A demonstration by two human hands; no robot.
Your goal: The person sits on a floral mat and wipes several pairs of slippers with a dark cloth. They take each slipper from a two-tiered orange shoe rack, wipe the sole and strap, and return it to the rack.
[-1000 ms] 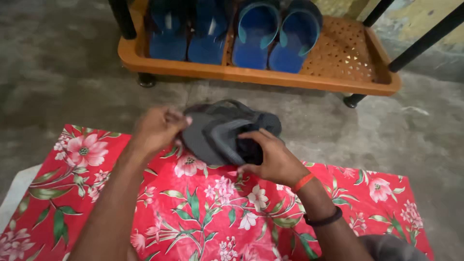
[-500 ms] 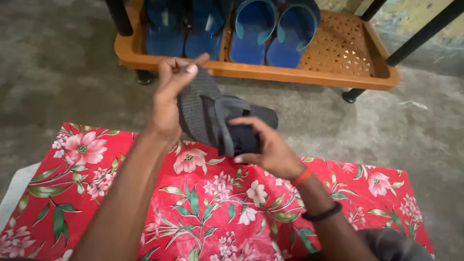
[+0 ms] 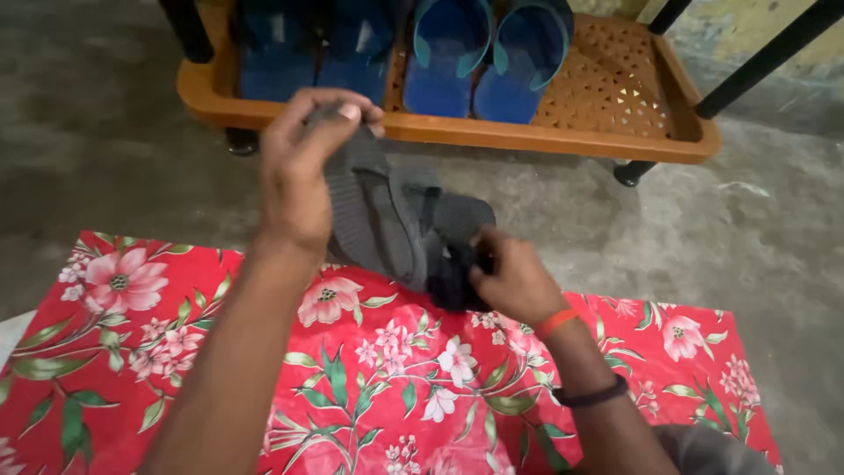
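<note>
A rough grey concrete floor point(image 3: 97, 149) is running under everything, with a red floral cloth point(image 3: 369, 387) lying spread across its near part. The left hand point(image 3: 299, 176) is pinching the upper end of a dark grey garment point(image 3: 396, 224) between thumb and fingertips, lifting that end up above the cloth. Below and to the right of that pinch, the garment is hanging down in ribbed folds toward the right hand point(image 3: 514, 281), which is gripping its bunched lower end with fingers closed, just above the cloth. Beyond both grips, an orange plastic shoe rack point(image 3: 615, 105) is standing on the floor, holding blue sandals point(image 3: 483, 53) side by side.
</note>
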